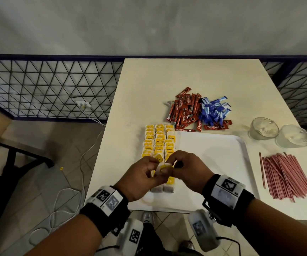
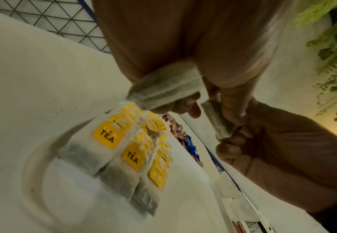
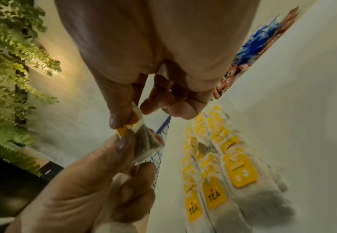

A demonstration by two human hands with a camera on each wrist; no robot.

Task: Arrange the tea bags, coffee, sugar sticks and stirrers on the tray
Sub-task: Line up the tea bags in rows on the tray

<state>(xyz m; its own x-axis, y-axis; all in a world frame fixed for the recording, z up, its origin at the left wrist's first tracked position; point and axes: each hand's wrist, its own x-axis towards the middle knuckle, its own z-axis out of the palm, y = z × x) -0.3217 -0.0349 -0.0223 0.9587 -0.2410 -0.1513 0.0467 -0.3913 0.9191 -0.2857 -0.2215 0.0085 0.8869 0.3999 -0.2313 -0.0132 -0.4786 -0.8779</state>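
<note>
Both hands meet above the near left part of the white tray (image 1: pixel 215 159). My left hand (image 1: pixel 155 169) grips a small bunch of tea bags (image 2: pixel 163 85). My right hand (image 1: pixel 173 166) pinches one tea bag (image 3: pixel 138 126) by its yellow-tagged end between thumb and finger, touching the left hand's bunch. Rows of yellow-tagged tea bags (image 1: pixel 158 141) lie along the tray's left side. Red coffee sticks (image 1: pixel 184 111) and blue sugar sticks (image 1: pixel 213 109) lie heaped on the table beyond the tray. Pink stirrers (image 1: pixel 285 174) lie to the right of the tray.
Two clear cups (image 1: pixel 263 128) (image 1: pixel 294 135) stand at the table's right, beyond the stirrers. The white table (image 1: pixel 186 74) ends just left of the tray. A wire-mesh fence (image 1: pixel 47 85) and white cables (image 1: pixel 86 145) on the floor are to the left.
</note>
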